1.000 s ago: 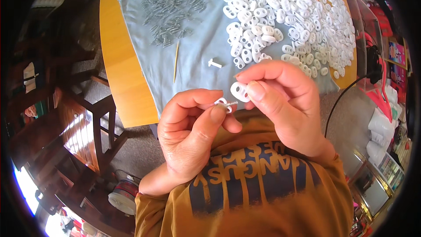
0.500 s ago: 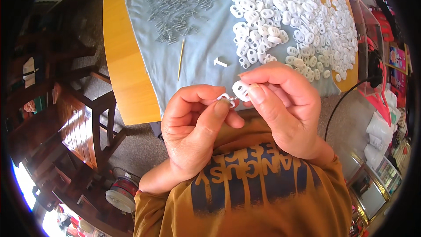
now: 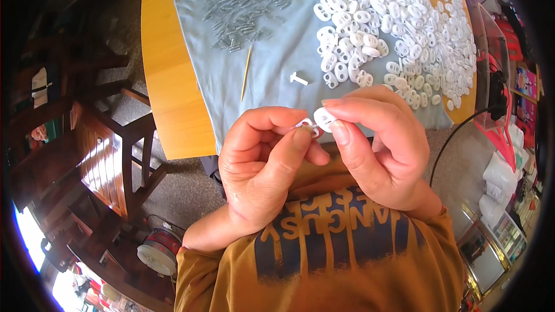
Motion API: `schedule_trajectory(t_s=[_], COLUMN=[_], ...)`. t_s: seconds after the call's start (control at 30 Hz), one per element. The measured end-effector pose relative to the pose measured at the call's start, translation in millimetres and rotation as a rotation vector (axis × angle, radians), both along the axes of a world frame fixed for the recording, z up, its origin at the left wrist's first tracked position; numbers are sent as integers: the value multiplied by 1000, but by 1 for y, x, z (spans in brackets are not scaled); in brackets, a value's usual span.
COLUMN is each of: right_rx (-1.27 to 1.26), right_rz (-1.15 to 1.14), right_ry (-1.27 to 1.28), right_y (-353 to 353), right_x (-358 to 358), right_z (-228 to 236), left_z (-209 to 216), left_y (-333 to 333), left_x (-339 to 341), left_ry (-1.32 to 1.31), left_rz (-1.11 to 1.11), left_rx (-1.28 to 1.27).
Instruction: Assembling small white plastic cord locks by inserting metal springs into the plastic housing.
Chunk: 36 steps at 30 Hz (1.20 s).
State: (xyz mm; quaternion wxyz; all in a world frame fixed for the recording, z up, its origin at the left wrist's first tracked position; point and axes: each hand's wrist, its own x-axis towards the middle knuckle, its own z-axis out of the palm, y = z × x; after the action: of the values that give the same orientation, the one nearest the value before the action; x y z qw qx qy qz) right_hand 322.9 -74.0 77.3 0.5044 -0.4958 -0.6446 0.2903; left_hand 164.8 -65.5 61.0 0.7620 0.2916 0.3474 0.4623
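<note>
My left hand [image 3: 257, 164] pinches a small white plastic cord-lock part [image 3: 305, 123] between thumb and forefinger. Facing it, my right hand [image 3: 386, 150] grips a white oval cord-lock piece with holes [image 3: 324, 119] by thumb and fingertips. The two parts meet or nearly meet; the spring between them is now hardly visible, and fingertips cover much of both. Beyond my hands, a T-shaped white plastic part [image 3: 299, 79] lies alone on the blue-grey cloth [image 3: 205, 81]. A thin yellowish stick [image 3: 246, 73] rests to its left.
At the far left of the cloth is a heap of small metal springs [image 3: 245, 6]. A large pile of white oval cord-lock pieces [image 3: 376, 11] spreads over the far right. The wooden table [image 3: 167, 92] ends just beyond my hands. A wooden chair [image 3: 107, 156] stands at left.
My hands have brought the two white parts closer together, so the spring between them shows much less. The whole view has shifted slightly, moving the table and cloth a little rightward and up.
</note>
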Motion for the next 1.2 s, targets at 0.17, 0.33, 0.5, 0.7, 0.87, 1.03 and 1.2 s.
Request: schedule_trajectory(t_s=[0.17, 0.33, 0.5, 0.7, 0.87, 1.03, 1.2], right_rx=[-122, -69, -154, -89, -114, -100, -191], right_rz=[55, 22, -1, 11, 74, 155, 204], right_ry=[59, 101, 163, 114, 89, 135, 152], right_y=[-3, 0, -2, -2, 0, 1, 2], right_x=[2, 1, -3, 0, 1, 5, 11], right_z=[5, -5, -1, -5, 0, -7, -9], left_z=[-2, -5, -7, -10, -9, -8, -12], left_y=[-1, -4, -3, -2, -3, -7, -7], left_x=[-2, -5, -4, -4, -3, -3, -5], left_ry=[1, 30, 24, -33, -54, -85, -122], left_rz=[-29, -78, -78, -104, -90, -48, -74], left_rx=[67, 183, 199, 170, 133, 40, 53])
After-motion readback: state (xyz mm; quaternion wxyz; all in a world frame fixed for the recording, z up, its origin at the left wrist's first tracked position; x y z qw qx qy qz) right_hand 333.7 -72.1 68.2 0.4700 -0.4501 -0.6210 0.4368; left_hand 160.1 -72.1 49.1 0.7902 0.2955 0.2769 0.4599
